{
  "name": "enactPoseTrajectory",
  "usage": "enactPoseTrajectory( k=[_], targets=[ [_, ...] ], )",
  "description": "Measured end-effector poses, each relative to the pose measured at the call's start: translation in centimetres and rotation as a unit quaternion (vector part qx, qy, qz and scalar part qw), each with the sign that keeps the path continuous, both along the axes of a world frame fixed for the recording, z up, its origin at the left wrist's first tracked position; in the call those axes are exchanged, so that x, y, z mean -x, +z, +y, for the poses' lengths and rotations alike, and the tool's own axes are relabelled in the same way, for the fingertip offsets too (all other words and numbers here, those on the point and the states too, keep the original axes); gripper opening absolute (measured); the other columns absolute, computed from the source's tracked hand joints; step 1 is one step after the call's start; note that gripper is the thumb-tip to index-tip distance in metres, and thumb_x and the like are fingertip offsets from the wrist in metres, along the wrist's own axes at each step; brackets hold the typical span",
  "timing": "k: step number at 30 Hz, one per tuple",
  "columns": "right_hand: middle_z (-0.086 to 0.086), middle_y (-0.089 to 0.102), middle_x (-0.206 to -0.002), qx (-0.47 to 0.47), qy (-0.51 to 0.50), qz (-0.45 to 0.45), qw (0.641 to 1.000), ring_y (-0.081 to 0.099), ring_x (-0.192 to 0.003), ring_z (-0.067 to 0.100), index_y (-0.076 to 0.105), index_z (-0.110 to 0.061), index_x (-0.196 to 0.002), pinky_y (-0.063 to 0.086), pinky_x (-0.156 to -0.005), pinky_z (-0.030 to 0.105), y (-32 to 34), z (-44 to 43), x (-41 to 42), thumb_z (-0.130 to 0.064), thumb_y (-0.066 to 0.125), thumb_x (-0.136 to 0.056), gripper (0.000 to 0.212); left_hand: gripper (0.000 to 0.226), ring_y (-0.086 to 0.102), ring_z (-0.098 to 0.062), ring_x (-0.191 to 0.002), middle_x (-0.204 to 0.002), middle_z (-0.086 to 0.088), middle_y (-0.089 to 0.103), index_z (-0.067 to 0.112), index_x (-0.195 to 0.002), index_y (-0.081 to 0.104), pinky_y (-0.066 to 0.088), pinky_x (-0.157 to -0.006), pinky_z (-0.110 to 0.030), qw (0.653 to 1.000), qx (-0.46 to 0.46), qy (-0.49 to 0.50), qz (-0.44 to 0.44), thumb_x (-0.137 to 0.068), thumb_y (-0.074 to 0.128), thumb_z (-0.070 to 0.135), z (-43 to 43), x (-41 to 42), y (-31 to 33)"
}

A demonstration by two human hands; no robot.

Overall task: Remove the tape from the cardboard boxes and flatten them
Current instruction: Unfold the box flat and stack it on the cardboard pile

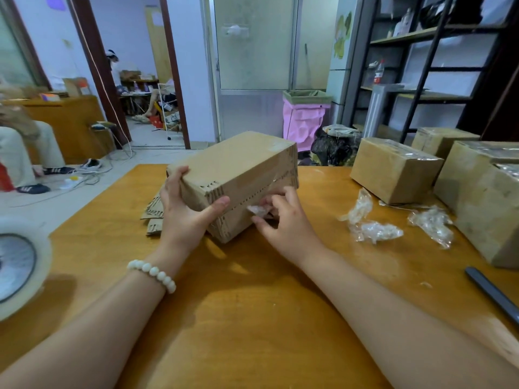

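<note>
Thumb and fingertips of the right hand (284, 223) pinch a crumpled tape end (257, 210) at the near face of the box (238, 167). The left hand (187, 210) grips the box's near-left corner, with the thumb pressed on the front face and the fingers curled over the left end. The box is tilted, its lower near edge on the table (252, 310) at mid-table, and it is still closed. A bead bracelet (153, 273) circles the left wrist. One pile of flattened cardboard (153, 213) lies just behind the left hand, partly under the box. To the right lie three loose tape wads (360, 205) (379, 232) (432, 223), all on the bare wood. Past them stand at least three taped boxes: one (393, 171) nearest the middle, one (442, 139) behind it, and a bulk (483, 209) at the right edge that may be two – I cannot tell. One tape roll (16, 265) sits at the left edge and one dark bar (494, 296) at the right. The table is glossy orange-brown wood. Beyond it are a pale tiled floor, a pink-bagged bin (304, 119), a black sack (334, 150), dark shelving (421, 80) and a frosted glass door (252, 51). One person (16, 147) sits at the left, and another (113, 63) shows through the doorway – small and blurred.
</note>
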State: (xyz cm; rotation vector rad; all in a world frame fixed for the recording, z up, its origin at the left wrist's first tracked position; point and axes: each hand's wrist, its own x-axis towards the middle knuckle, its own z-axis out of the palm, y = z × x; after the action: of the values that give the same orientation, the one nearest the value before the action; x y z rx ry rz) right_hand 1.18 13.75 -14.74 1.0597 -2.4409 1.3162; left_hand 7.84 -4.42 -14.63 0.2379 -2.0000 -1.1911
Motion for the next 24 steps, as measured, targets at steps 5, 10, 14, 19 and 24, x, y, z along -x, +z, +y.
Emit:
enactPoseTrajectory(
  k=[5, 10, 14, 19, 24],
  targets=[
    [-0.004, 0.046, -0.117, 0.105, -0.046, -0.088, 0.990, 0.053, -0.104, 0.009, 0.043, -0.024, -0.108, 0.049, -0.093, 0.029, 0.4, -0.1, -0.1, -0.024, 0.073, -0.082, 0.039, 0.086, 0.034, -0.029, -0.133, -0.144, -0.009, 0.028, 0.051, -0.125, 0.033, 0.046, -0.101, -0.054, 1.000, -0.003, -0.008, 0.003, -0.049, 0.070, 0.067, -0.1, -0.1, 0.1],
    [-0.003, 0.055, -0.113, 0.125, -0.057, -0.093, 0.986, 0.051, -0.104, 0.009, 0.044, -0.028, -0.113, 0.045, -0.088, 0.020, 0.4, 0.2, 0.2, -0.029, 0.073, -0.082, 0.042, 0.076, 0.036, -0.029, -0.132, -0.142, -0.003, 0.031, 0.066, -0.114, 0.036, 0.047, -0.098, -0.057, 0.999, -0.008, -0.032, 0.017, -0.050, 0.076, 0.068, -0.6, -0.1, 0.1],
    [-0.001, 0.057, -0.107, 0.119, -0.072, -0.092, 0.986, 0.052, -0.101, 0.012, 0.050, -0.027, -0.106, 0.047, -0.086, 0.024, 0.8, 0.5, 0.9, -0.031, 0.072, -0.083, 0.032, 0.077, 0.037, -0.030, -0.131, -0.142, -0.004, 0.031, 0.065, -0.116, 0.036, 0.047, -0.096, -0.059, 0.999, -0.005, -0.042, 0.016, -0.050, 0.076, 0.068, -0.7, -0.1, 0.0],
    [0.000, 0.051, -0.078, 0.126, -0.116, -0.073, 0.982, 0.046, -0.071, 0.015, 0.050, -0.021, -0.078, 0.037, -0.061, 0.024, 1.0, 1.8, 1.9, -0.012, 0.064, -0.085, 0.017, 0.075, 0.039, -0.029, -0.130, -0.141, -0.005, 0.033, 0.065, -0.116, 0.036, 0.048, -0.096, -0.059, 0.999, 0.002, -0.049, 0.017, -0.053, 0.076, 0.065, -0.9, -0.2, 0.1],
    [-0.002, 0.039, -0.062, 0.110, -0.126, -0.031, 0.985, 0.034, -0.057, 0.013, 0.034, -0.018, -0.063, 0.028, -0.052, 0.026, 0.6, 1.8, 1.3, -0.004, 0.060, -0.083, 0.035, 0.076, 0.038, -0.029, -0.130, -0.141, -0.009, 0.033, 0.065, -0.117, 0.034, 0.046, -0.099, -0.059, 0.998, 0.026, -0.062, 0.018, -0.053, 0.074, 0.070, -0.4, -0.4, 0.2]
  ],
)
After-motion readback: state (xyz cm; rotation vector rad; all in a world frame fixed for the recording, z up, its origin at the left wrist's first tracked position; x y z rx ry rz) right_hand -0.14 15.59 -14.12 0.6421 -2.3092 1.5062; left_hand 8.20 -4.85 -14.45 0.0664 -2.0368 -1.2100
